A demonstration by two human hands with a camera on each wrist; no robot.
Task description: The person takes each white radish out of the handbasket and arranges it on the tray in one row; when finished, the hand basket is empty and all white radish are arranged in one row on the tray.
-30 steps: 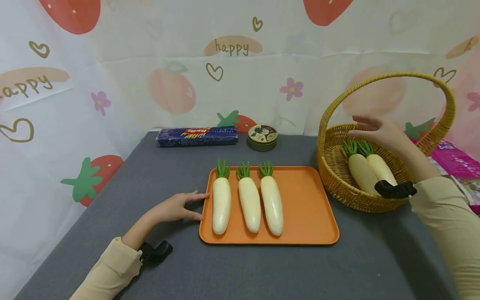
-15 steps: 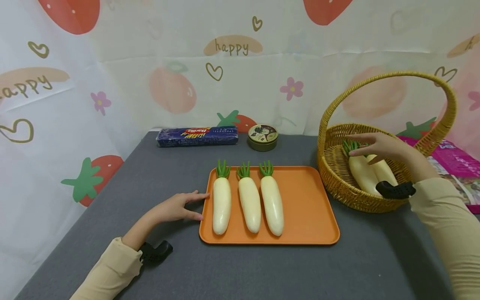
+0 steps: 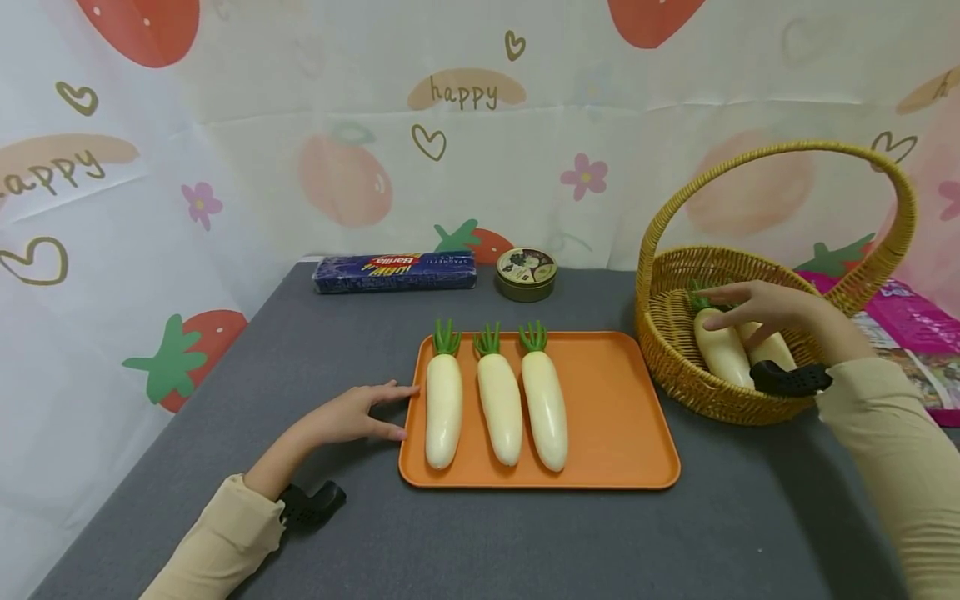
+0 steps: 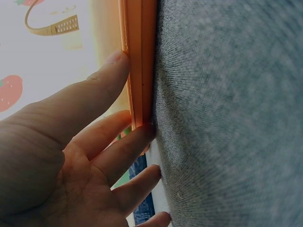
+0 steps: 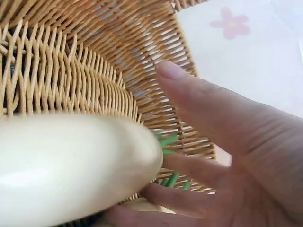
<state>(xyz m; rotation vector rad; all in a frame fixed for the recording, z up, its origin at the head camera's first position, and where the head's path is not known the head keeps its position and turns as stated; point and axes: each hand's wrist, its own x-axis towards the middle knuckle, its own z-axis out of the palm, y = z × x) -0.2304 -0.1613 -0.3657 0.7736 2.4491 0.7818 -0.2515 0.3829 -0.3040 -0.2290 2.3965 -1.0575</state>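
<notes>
My left hand (image 3: pixel 345 415) lies at the left edge of an orange tray (image 3: pixel 611 408), fingers spread. Thumb and fingertips touch the tray's rim (image 4: pixel 138 66) in the left wrist view. On the tray lie three white radishes with green tops: a left one (image 3: pixel 444 412), a middle one (image 3: pixel 499 408) and a right one (image 3: pixel 545 412). Inside a wicker basket (image 3: pixel 675 379), my right hand (image 3: pixel 780 308) reaches over two more white radishes. Its fingers pass behind the nearer radish (image 5: pixel 71 165), partly hidden by it, while the thumb stands off, away from the radish.
A blue spaghetti box (image 3: pixel 395 273) and a round tin (image 3: pixel 526 275) stand along the back of the grey table (image 3: pixel 525 542). The basket's tall handle (image 3: pixel 795 148) arches over the right arm. A pink package (image 3: pixel 911 333) lies beyond the basket, before a printed cloth.
My right hand has come down from above the basket to the radishes inside, and the nearer radish has shifted slightly. The left hand and the tray have stayed put.
</notes>
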